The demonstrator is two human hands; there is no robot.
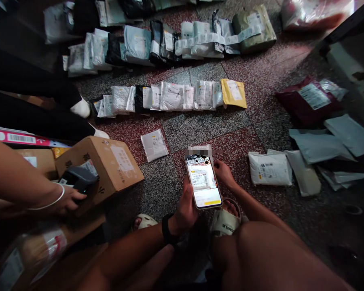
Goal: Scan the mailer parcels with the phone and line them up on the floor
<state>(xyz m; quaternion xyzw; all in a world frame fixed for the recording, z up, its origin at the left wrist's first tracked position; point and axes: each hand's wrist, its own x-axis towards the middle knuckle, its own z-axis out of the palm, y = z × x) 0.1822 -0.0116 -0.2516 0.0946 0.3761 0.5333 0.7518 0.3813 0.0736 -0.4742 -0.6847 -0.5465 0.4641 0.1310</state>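
My left hand (186, 204), a black band at its wrist, is closed round a smartphone (204, 190) held upright over the floor. On its lit screen is a camera picture of a parcel label with a yellow button below. Behind the phone, the top edge of a small white parcel (199, 148) sticks out; most of it is hidden. My right hand (225, 174) is beside the phone's right edge, fingers curled at the parcel's side. A flat white parcel (154, 145) lies to the left, and a larger white bag (269, 168) to the right.
Rows of parcels, one ending in a yellow envelope (234, 93), stand across the speckled floor ahead. At left, a co-worker's hand (67, 199) is by a dark handheld scanner (79, 178) at a cardboard box (109, 165). Grey bags (321, 146) and a maroon parcel (309, 99) lie right.
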